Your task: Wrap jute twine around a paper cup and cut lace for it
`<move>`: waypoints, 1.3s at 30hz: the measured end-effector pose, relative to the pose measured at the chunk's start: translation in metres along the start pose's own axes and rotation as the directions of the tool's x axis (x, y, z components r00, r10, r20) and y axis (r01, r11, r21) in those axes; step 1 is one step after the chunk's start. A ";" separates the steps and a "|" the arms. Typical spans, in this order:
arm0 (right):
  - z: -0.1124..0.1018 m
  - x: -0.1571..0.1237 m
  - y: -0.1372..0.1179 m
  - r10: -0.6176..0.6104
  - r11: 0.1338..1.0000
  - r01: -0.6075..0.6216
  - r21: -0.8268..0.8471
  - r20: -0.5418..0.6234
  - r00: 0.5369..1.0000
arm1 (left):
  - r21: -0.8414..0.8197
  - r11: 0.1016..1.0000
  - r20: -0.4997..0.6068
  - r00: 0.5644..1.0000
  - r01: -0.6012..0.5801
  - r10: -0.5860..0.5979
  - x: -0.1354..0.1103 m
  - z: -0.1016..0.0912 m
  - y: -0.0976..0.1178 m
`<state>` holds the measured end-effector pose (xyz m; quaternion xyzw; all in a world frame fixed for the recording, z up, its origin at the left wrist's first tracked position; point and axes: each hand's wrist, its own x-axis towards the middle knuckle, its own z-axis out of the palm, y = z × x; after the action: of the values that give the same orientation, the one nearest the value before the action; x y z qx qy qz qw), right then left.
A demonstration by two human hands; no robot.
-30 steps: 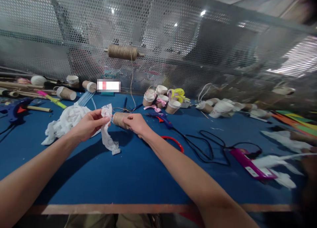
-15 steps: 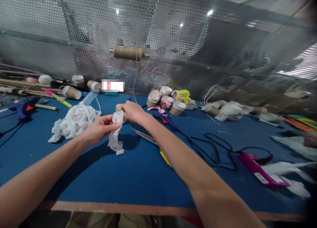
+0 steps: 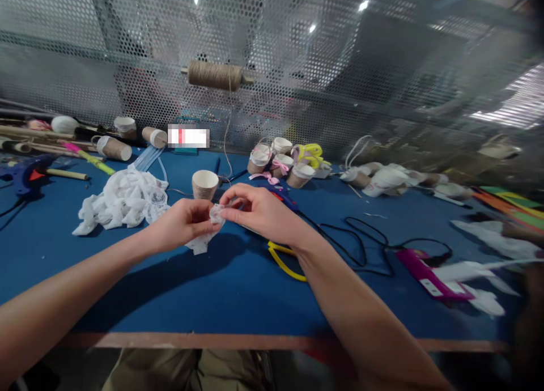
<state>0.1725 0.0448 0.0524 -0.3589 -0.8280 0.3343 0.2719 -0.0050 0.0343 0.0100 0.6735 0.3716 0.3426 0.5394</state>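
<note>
A short strip of white lace (image 3: 203, 239) is pinched between both hands above the blue table (image 3: 221, 289). My left hand (image 3: 181, 225) is closed on its left part. My right hand (image 3: 259, 209) pinches its top end with thumb and forefinger. Just behind the hands a brown paper cup (image 3: 204, 185) stands upright on the table, free of both hands. A twine strand hangs from the jute spool (image 3: 215, 75) on the mesh wall down towards the cup.
A pile of white lace (image 3: 123, 201) lies at the left. Yellow-handled scissors (image 3: 284, 259) and a blue glue gun (image 3: 284, 198) sit by my right wrist. Decorated cups (image 3: 284, 165) stand behind; a black cord (image 3: 361, 249), a magenta tool (image 3: 429, 275) and another glue gun (image 3: 23, 178) lie around.
My right hand has set the paper cup upright on the table and come back to the lace. Both hands now pinch the strip, which is bunched shorter.
</note>
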 end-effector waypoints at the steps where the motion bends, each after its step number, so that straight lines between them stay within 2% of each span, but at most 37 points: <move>1: 0.001 -0.004 0.001 0.003 1.000 -0.003 0.021 -0.016 1.000 | 0.041 0.999 -0.004 1.000 -0.013 0.013 -0.001 0.001 0.001; 5: 0.002 -0.022 0.007 0.053 0.985 -0.039 0.166 -0.079 0.995 | 0.220 0.974 -0.062 0.996 -0.055 0.070 -0.007 0.004 0.004; 9: 0.004 -0.035 0.009 0.089 0.965 -0.036 0.261 -0.194 0.977 | 0.392 0.913 -0.097 0.982 -0.110 0.160 -0.011 0.008 0.007; 14: 0.009 -0.037 0.012 0.176 0.908 -0.066 0.414 -0.235 0.956 | 0.478 0.859 -0.092 0.963 -0.181 0.254 -0.012 0.013 0.008; 19: 0.013 -0.037 0.014 0.211 0.859 -0.059 0.508 -0.247 0.946 | 0.405 0.905 -0.099 0.978 -0.131 0.186 -0.009 0.016 0.007; 27: 0.014 -0.037 0.016 0.262 0.854 -0.090 0.513 -0.274 0.925 | 0.166 0.986 -0.097 0.995 0.003 0.013 -0.007 0.019 0.006; 35: 0.015 -0.036 0.018 0.272 0.855 -0.079 0.512 -0.314 0.910 | 0.102 0.994 -0.092 0.995 0.039 -0.029 -0.006 0.020 0.005; 39: 0.014 -0.035 0.016 0.272 0.878 -0.094 0.470 -0.327 0.905 | 0.011 0.999 -0.011 0.999 0.042 -0.041 -0.004 0.018 0.008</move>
<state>0.1902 0.0204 0.0242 -0.4236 -0.6222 0.4619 0.4692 0.0093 0.0214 0.0141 0.6667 0.3903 0.3329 0.5407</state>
